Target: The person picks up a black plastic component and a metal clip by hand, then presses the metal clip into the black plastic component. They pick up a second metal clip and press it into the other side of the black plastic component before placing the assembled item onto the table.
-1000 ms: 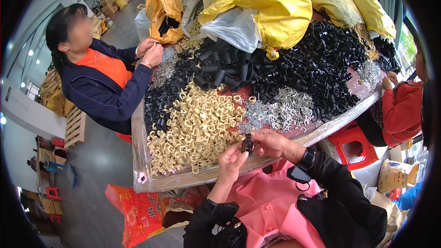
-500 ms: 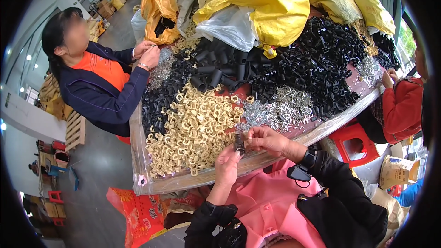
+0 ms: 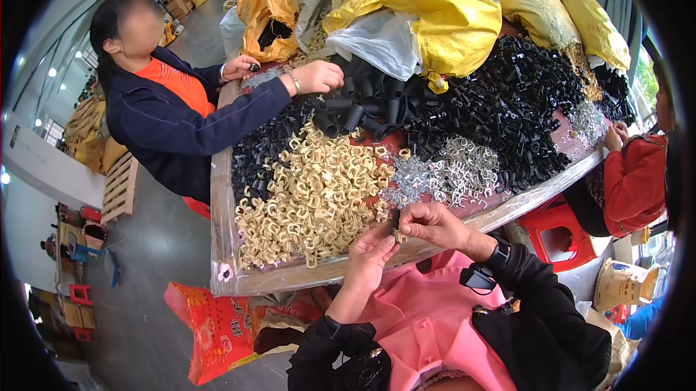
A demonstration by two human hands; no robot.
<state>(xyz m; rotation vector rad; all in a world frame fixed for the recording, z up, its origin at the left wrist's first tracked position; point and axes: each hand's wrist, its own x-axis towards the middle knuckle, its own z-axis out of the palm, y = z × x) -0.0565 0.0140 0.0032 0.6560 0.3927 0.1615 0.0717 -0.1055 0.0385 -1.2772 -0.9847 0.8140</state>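
Note:
My left hand (image 3: 368, 257) is closed, thumb and fingers pinching a small black plastic part (image 3: 395, 221) over the table's near edge. Closed as well, my right hand (image 3: 437, 226) grips the same part from the right with thumb and forefinger. A small beige bit shows at the part's lower end, too small to name. Just beyond my hands lie a heap of beige plastic clips (image 3: 312, 199), a patch of small screws (image 3: 410, 181) and a pile of shiny U-shaped metal clips (image 3: 467, 166).
Black plastic pieces (image 3: 500, 101) and black tubes (image 3: 351, 117) cover the table's far part, below yellow sacks (image 3: 435, 25). A co-worker in a dark jacket (image 3: 185, 123) reaches in from the left. Another person in red (image 3: 632, 188) sits at right, by a red stool (image 3: 554, 231).
My hands have shifted slightly right, still together on the black part. The left co-worker's hands have separated, one reaching right toward the black tubes. The whole view has shifted a little.

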